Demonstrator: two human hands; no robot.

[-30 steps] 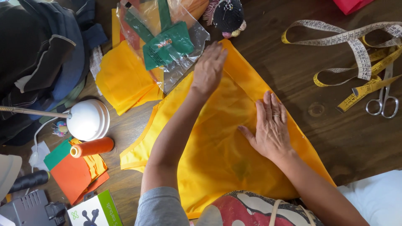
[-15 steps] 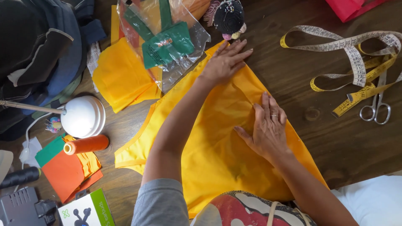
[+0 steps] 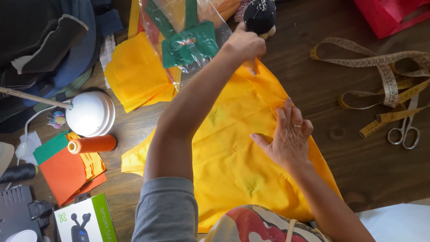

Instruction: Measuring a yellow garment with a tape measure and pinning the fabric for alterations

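We see one large yellow cloth spread on the counter. Our left hand pinches its far corner, fingers closed on it; our right hand lies flat, fingers spread, pressing the cloth. Nearby: one pair of scissors, one tape measure (coiled loosely), one orange thread spool.

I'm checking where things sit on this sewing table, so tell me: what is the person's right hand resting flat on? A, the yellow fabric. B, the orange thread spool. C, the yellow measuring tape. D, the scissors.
A: the right hand lies palm down, fingers spread, on the yellow fabric, while the measuring tape, scissors and orange thread spool lie apart from it.
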